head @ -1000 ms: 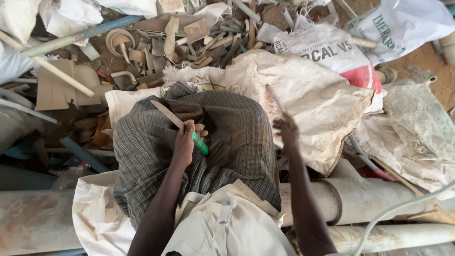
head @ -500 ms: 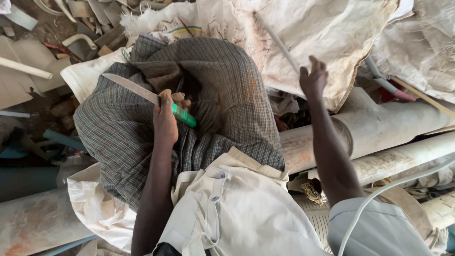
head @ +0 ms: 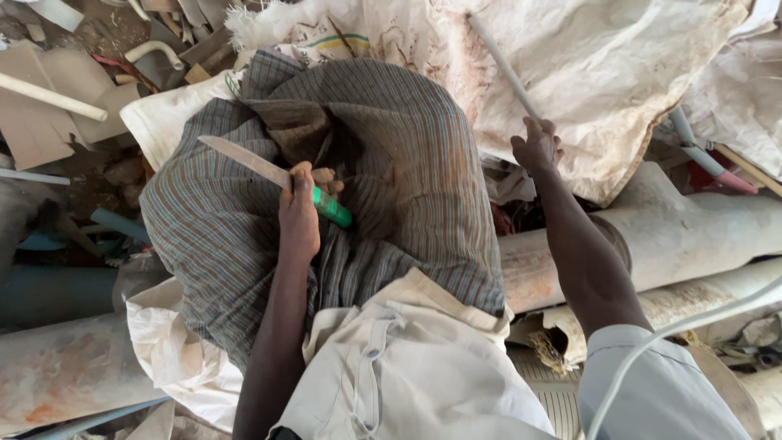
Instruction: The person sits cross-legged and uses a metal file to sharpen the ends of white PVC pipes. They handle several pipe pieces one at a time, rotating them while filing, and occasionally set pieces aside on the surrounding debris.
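Observation:
My left hand point(head: 300, 210) grips a knife point(head: 269, 175) with a green handle and a long pale blade that points up and to the left. It rests on a big bundle wrapped in striped grey-brown cloth point(head: 407, 147). My right hand point(head: 536, 147) reaches out over the dirty white sack point(head: 603, 73) and closes on the lower end of a thin white pipe point(head: 501, 65) that lies across it. A beige garment point(head: 407, 367) drapes over the bundle's near side.
Thick dirty white pipes point(head: 692, 228) lie at the right and another pipe point(head: 65, 367) at the lower left. Scrap plastic, pipe offcuts and cardboard point(head: 57, 114) cover the ground at the upper left. A thin white cable point(head: 684, 326) curves across the lower right.
The view has shifted lower and closer to the bundle. My right hand has moved up to the thin white pipe and taken hold of its end. The left hand keeps the knife on the cloth.

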